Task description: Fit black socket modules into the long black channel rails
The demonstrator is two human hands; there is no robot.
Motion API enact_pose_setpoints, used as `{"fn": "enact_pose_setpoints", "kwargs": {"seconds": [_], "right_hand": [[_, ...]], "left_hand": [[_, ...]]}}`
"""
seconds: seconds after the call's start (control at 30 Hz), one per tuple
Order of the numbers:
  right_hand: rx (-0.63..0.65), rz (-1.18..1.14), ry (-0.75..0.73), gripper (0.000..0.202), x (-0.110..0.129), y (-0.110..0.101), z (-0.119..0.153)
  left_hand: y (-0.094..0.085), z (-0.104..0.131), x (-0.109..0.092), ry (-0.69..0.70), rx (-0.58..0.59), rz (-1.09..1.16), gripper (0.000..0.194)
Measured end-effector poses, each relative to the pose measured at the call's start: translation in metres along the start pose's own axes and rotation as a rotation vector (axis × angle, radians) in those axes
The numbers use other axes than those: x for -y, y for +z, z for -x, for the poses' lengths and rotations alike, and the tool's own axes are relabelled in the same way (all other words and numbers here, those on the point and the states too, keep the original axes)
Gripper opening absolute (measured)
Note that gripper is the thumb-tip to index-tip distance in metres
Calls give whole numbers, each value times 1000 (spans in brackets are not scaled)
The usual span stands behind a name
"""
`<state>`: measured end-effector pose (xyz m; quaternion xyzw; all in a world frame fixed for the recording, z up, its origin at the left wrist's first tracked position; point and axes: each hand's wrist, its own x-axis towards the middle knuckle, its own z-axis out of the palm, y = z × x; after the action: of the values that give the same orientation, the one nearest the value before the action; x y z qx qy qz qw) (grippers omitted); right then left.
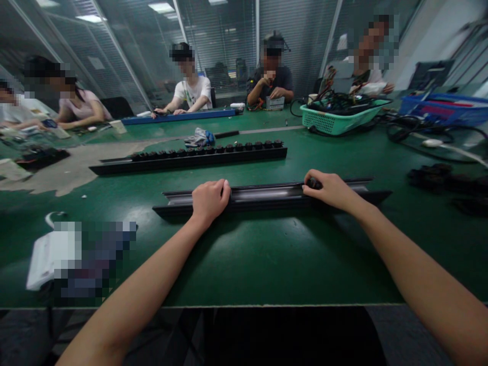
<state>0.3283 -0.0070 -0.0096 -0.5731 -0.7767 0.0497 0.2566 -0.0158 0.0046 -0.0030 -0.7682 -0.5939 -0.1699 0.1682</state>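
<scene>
A long black channel-shaped rail [267,195] lies crosswise on the green table in front of me. My left hand [209,201] is closed around the rail left of its middle, with the thumb up on the near wall. My right hand [328,188] pinches a small dark round part [314,183] over the channel, toward the rail's right end. Its lower edge is hidden, so I cannot tell whether it touches the channel floor. Farther back lies a second black rail [198,158], with a row of several small black parts along it.
Blue-grey gloves [200,138] lie behind the second rail. A green basket [337,121] of cables and a blue basket [444,108] stand at the back right. Dark parts [446,180] lie at right, a white object [51,259] at left. Several people sit across the table.
</scene>
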Motion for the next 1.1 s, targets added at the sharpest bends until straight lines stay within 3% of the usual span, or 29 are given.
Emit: {"fn": "enact_pose_setpoints", "kwargs": {"seconds": [1.1], "right_hand": [[66,-19,131,23,-11,-10,1]], "left_hand": [[1,0,0,0,-34,9,46]]}}
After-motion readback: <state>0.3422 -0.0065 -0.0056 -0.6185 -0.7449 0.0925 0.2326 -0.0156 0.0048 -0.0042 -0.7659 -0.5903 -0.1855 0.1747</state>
